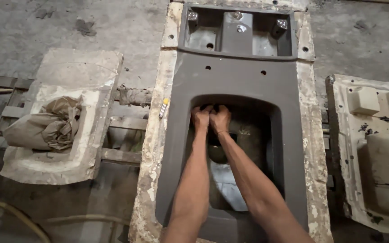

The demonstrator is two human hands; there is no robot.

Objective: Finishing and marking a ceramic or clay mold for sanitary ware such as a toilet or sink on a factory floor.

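From the head camera, a grey clay casting (237,83) shaped like a squat pan lies in its pale plaster mould (158,135), and both arms reach into its deep central basin, where the left hand (201,118) and right hand (220,118) sit touching side by side, fingers curled and pressed against the basin's far wall, grasping nothing separate that can be made out. To the left, an open plaster mould half (91,81) holds crumpled sacking (52,123), while a small yellow-handled tool (164,108) rests on the main mould's rim.
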